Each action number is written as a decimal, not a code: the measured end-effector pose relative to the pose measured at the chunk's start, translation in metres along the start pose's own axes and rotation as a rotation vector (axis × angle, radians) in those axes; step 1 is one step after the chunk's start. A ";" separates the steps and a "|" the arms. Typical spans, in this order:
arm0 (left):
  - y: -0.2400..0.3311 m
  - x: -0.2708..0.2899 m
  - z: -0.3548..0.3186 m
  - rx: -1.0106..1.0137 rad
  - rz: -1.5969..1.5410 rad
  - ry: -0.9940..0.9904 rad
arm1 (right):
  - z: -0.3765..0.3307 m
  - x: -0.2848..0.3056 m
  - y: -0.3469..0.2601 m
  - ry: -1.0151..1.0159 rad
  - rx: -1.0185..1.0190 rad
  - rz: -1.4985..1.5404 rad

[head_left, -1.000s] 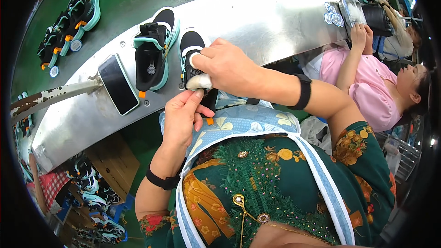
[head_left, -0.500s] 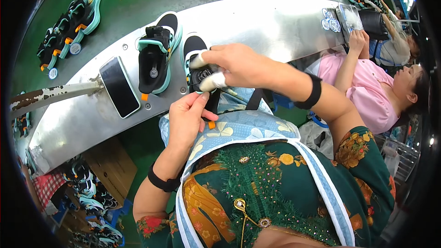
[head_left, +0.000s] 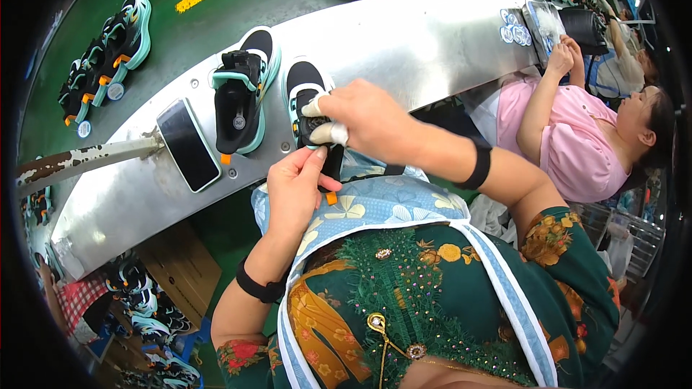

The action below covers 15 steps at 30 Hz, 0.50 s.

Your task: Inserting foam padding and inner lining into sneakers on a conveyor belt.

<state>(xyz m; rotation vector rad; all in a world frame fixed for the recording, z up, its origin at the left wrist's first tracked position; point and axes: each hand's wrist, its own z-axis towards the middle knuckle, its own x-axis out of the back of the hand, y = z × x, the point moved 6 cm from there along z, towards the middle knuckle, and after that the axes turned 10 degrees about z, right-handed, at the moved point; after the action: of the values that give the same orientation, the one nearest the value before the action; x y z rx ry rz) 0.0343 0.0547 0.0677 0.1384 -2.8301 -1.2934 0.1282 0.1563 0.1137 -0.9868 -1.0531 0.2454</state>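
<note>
A black sneaker (head_left: 304, 76) with a mint-green sole and white trim lies at the table's near edge, toe away from me, an orange tab at its heel. My left hand (head_left: 290, 184) pinches the sneaker near its collar with thumb and forefinger. From the right, my right hand (head_left: 371, 117) reaches over the tongue and lacing; two of its fingers wear white covers and are curled onto the upper. Exactly what those fingertips grip is partly hidden. Just left stands a matching sneaker (head_left: 235, 101) with a round sticker on its insole, touched by neither hand.
A phone (head_left: 189, 145) lies on the metal table (head_left: 404, 36) beside a rusty pipe (head_left: 86, 161). Round stickers (head_left: 515, 29) and a tray (head_left: 544, 29) are at the far right, near a seated person in pink (head_left: 562, 126). More sneakers (head_left: 108, 57) sit beyond the table.
My right hand has shifted slightly, its covered fingers drawing closer together over the sneaker's tongue. My left hand keeps its pinch. The whole view has tilted a little.
</note>
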 end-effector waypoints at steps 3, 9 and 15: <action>0.000 0.002 -0.001 0.013 -0.009 0.015 | 0.000 0.001 0.002 0.014 -0.047 0.023; 0.004 0.006 -0.013 0.000 -0.185 -0.080 | 0.020 0.041 0.033 -0.145 -0.344 0.213; 0.044 0.079 -0.032 -0.398 0.191 0.431 | -0.001 -0.006 -0.004 -0.091 0.122 -0.038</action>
<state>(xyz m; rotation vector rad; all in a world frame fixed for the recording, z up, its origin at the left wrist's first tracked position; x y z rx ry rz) -0.0454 0.0521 0.1211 0.1148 -2.1354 -1.5306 0.1247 0.1503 0.1126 -0.8518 -1.1258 0.3219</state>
